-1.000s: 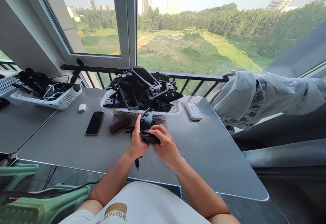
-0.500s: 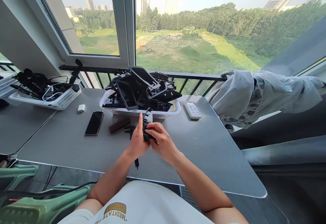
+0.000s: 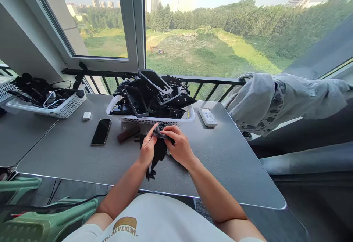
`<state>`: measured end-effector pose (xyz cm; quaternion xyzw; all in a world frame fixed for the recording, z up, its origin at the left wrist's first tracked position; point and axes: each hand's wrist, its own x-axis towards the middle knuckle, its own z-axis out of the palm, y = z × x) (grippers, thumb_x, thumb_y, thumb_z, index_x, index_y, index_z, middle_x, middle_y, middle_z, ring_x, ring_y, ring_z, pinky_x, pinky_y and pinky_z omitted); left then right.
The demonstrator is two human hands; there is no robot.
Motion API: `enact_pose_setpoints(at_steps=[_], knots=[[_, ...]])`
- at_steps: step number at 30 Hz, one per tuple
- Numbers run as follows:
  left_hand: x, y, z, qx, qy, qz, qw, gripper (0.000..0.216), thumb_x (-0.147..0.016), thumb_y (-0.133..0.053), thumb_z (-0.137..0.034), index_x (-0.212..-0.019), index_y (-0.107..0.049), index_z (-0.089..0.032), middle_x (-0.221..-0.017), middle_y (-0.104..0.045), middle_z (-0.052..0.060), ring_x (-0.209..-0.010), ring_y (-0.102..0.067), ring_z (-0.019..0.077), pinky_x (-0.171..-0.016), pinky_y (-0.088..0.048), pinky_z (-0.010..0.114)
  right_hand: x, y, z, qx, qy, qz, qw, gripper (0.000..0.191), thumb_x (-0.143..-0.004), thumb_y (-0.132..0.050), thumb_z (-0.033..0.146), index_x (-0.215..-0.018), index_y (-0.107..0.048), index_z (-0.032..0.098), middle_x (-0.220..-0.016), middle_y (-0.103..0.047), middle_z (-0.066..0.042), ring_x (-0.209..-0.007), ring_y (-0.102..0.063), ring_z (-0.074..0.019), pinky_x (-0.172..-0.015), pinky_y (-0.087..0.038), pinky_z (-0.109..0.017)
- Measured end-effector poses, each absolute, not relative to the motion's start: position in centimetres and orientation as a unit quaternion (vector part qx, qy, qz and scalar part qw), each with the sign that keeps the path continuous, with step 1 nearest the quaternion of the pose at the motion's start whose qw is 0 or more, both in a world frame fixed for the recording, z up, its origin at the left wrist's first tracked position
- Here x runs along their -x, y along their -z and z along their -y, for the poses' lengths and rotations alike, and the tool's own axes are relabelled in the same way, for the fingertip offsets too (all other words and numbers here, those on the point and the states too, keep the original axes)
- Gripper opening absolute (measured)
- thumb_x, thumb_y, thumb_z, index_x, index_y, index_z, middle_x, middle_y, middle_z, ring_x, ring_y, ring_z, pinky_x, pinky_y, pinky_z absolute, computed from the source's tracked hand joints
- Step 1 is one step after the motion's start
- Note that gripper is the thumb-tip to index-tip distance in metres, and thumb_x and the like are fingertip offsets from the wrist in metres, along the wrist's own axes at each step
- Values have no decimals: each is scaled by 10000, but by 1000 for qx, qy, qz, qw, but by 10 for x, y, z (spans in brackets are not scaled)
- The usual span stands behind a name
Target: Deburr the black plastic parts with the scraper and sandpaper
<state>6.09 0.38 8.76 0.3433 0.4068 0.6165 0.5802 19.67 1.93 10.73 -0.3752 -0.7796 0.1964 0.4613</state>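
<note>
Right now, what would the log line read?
left hand: holding black part; right hand: holding it too; phone: on table; centre basket: heaped

The left hand (image 3: pixel 148 148) and right hand (image 3: pixel 180 146) grip a dark part (image 3: pixel 159 130) above the table (image 3: pixel 234 165), near a basket (image 3: pixel 138 120) of black pieces (image 3: pixel 135 100).

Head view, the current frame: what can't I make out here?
In the head view:
Black plastic part: gripped edges, covered by left hand and right hand.
Yellow-marked object: partly behind the right hand.
Central white basket: lower contents, under piled black pieces.
Far-left basket: cut off by the picture's left edge.
White keypad device: markings too small.
</note>
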Motion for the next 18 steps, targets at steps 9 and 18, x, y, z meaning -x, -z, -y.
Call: enact_pose_setpoints(at_steps=[9,18], knots=[[-61,-80,-17,-316,-639,-456,533,366,-767,-672,-415,-1039,-720,-175,-824,-719,37,-721,-647,165,-713,-507,287,-190,-106,8,303,-167,852,393,402,-764,-456,-62,-974,-678,200,-973,-650,-91,-898,-581,-226,-788,-570,-385],[-61,-84,-17,-359,-648,-469,480,381,-775,-676,-481,-1028,-703,-198,-916,-704,45,-775,-614,164,-721,-477,274,-199,-117,13,302,-241,845,370,297,-820,-514,-13,-950,-683,194,-991,-667,-89,-890,-633,-192,-794,-566,-321]])
